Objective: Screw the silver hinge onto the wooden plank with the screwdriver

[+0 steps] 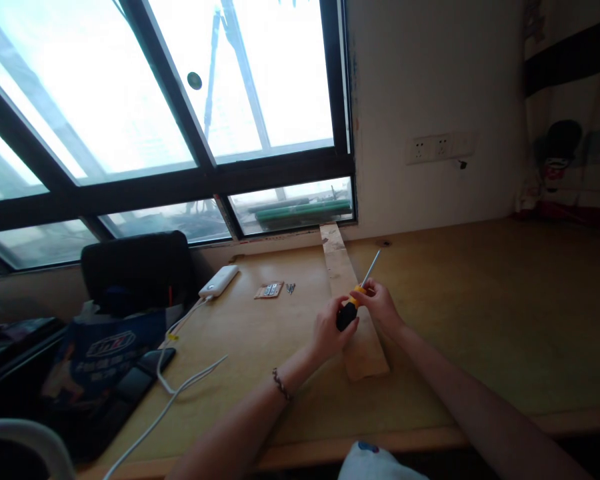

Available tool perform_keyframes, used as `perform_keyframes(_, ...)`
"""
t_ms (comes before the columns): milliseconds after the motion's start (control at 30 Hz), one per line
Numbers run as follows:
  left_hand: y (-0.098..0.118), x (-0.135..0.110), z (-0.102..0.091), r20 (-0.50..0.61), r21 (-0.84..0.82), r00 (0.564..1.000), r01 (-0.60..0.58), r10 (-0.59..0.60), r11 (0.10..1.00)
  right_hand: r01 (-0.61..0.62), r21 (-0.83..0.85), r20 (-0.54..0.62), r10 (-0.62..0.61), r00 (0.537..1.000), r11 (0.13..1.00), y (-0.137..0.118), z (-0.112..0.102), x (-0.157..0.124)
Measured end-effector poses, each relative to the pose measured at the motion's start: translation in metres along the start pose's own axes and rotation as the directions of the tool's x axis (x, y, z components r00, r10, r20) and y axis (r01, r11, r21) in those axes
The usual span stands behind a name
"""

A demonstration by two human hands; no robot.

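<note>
A screwdriver (347, 315) with a black and yellow handle is held in both hands above a wooden board (367, 353). Its metal shaft points up and away to the right. My left hand (327, 328) is closed around the black lower part of the handle. With its fingertips, my right hand (380, 305) pinches the yellow collar near the shaft. Lying lengthwise on the table, the board runs from near me toward the window sill. To its left are a small pile of screws (291, 289) and a small packet with metal pieces (270, 290).
A white power bank (219, 282) with a white cable (167, 387) lies on the table (480, 320) at the left. Beyond the table's left edge are a blue bag (113, 353) and a black chair (137, 270). Wall sockets (431, 147) sit at the back right.
</note>
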State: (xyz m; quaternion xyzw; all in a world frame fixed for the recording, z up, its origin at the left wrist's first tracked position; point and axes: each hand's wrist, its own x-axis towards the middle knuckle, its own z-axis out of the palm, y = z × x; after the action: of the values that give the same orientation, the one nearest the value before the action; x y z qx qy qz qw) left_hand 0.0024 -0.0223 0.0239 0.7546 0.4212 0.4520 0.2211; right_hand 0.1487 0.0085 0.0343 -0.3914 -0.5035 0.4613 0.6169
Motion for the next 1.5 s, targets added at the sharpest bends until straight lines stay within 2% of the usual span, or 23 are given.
perform_keyframes(100, -0.005, 0.004, -0.009, -0.043, -0.009, 0.999, 0.023, -0.023, 1.000, -0.049, 0.045, 0.094, 0.044, 0.995, 0.998, 0.007, -0.003, 0.004)
perform_keyframes(233, -0.032, 0.021, -0.028, -0.215, 0.137, 0.970, 0.147, -0.116, 0.980, -0.055, 0.003, 0.020, 0.055, 0.998, 0.998, 0.017, -0.011, 0.012)
perform_keyframes(300, -0.050, 0.030, -0.039, -0.265, 0.260, 0.953, 0.219, -0.149, 0.940, -0.056, -0.007, -0.024, 0.056, 0.998, 0.998, 0.019, -0.014, 0.014)
perform_keyframes(400, -0.076, 0.036, -0.050, -0.275, 0.423, 0.941, 0.302, -0.197, 0.855, -0.050, -0.008, -0.061, 0.050, 0.997, 0.999, 0.019, -0.016, 0.014)
perform_keyframes(500, -0.089, 0.037, -0.055, -0.266, 0.542, 0.934, 0.351, -0.240, 0.764, -0.050, -0.013, -0.069, 0.049, 0.996, 0.999, 0.019, -0.016, 0.013)
perform_keyframes(633, -0.091, 0.035, -0.057, -0.254, 0.639, 0.924, 0.383, -0.286, 0.667, -0.049, -0.029, -0.069, 0.047, 0.996, 0.998, 0.020, -0.015, 0.012)
perform_keyframes(800, -0.091, 0.033, -0.057, -0.244, 0.708, 0.924, 0.377, -0.295, 0.597, -0.053, -0.039, -0.070, 0.050, 0.996, 0.998, 0.020, -0.014, 0.012)
perform_keyframes(1067, -0.089, 0.034, -0.056, -0.244, 0.724, 0.915, 0.391, -0.320, 0.568, -0.053, -0.045, -0.067, 0.050, 0.996, 0.998, 0.020, -0.014, 0.012)
perform_keyframes(1267, -0.088, 0.034, -0.055, -0.282, 0.751, 0.878, 0.453, -0.388, 0.480, -0.054, -0.047, -0.073, 0.051, 0.996, 0.997, 0.019, -0.013, 0.011)
perform_keyframes(1500, -0.091, 0.035, -0.057, -0.276, 0.745, 0.888, 0.440, -0.369, 0.502, -0.056, -0.060, -0.079, 0.051, 0.996, 0.997, 0.022, -0.014, 0.012)
